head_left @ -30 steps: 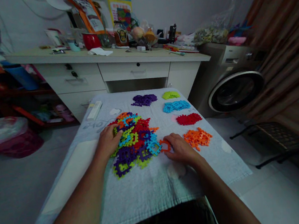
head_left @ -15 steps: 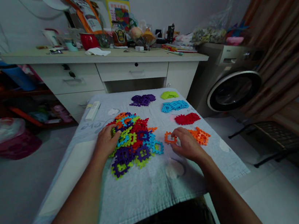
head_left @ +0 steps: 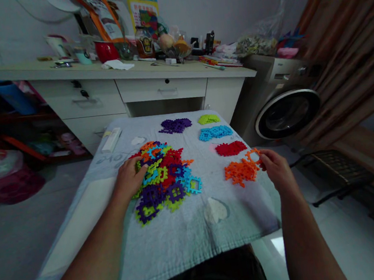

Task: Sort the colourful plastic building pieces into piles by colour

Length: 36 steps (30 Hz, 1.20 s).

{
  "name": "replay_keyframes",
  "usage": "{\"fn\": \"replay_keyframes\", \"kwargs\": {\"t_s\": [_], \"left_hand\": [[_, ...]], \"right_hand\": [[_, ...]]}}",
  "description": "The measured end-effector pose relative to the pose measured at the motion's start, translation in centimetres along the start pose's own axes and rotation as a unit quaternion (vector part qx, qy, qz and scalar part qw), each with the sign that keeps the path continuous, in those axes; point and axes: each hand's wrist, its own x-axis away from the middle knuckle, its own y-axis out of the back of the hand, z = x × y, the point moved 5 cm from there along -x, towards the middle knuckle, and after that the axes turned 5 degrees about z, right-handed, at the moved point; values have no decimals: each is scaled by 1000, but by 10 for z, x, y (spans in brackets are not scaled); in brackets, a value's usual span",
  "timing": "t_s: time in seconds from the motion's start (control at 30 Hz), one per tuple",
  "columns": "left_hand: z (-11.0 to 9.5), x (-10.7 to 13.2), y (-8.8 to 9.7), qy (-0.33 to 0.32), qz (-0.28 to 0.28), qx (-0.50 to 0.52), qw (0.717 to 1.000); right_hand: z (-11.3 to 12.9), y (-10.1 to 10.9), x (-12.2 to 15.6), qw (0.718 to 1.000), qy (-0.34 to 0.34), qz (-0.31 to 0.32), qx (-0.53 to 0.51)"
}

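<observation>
A mixed heap of coloured square puzzle tiles [head_left: 164, 177] lies on a pale cloth-covered table [head_left: 186, 236]. My left hand [head_left: 129, 179] rests on the heap's left side, fingers curled over the tiles. My right hand [head_left: 276, 168] pinches an orange tile [head_left: 253, 155] at the right edge of the orange pile [head_left: 241, 171]. Sorted piles lie beyond: red [head_left: 231, 148], blue [head_left: 215, 132], lime green [head_left: 208, 119] and purple [head_left: 175, 125].
A white desk with drawers [head_left: 163, 90], cluttered on top, stands behind the table. A washing machine [head_left: 286, 111] is at the right, with a dark wire rack [head_left: 338, 173] on the floor beside it. A white tube [head_left: 111, 140] and a white patch [head_left: 216, 210] lie on the cloth.
My right hand carried an orange tile from beside the mixed heap rightward to the far edge of the orange pile. My left hand stayed on the heap.
</observation>
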Motion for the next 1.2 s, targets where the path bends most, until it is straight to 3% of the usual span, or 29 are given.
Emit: {"fn": "replay_keyframes", "kwargs": {"t_s": [0.2, 0.33, 0.53, 0.77, 0.9, 0.97, 1.03, 1.1, 1.2], "left_hand": [[-1, 0, 0, 1, -4, -1, 1000], [-1, 0, 1, 2, 1, -3, 1000], [0, 0, 0, -2, -7, 0, 1000], [1, 0, 0, -1, -3, 1, 1000], [0, 0, 0, -7, 0, 3, 1000], [0, 1, 0, -7, -3, 1, 1000], [0, 1, 0, -8, -7, 0, 1000], [-1, 2, 0, -11, -8, 2, 1000], [0, 2, -1, -10, -6, 7, 1000]], "right_hand": [[-35, 10, 3, 998, -58, -31, -17], [-47, 11, 0, 996, -71, -23, 49], [-45, 12, 0, 972, -31, -32, 233], [-52, 9, 1, 962, -30, 4, 272], [-31, 6, 2, 958, -10, -27, 286], [-7, -7, 5, 961, 21, -20, 276], [21, -32, 12, 968, 69, 43, 237], [50, -68, 25, 958, 129, 164, 196], [81, -122, 53, 902, 210, 330, 180]]}}
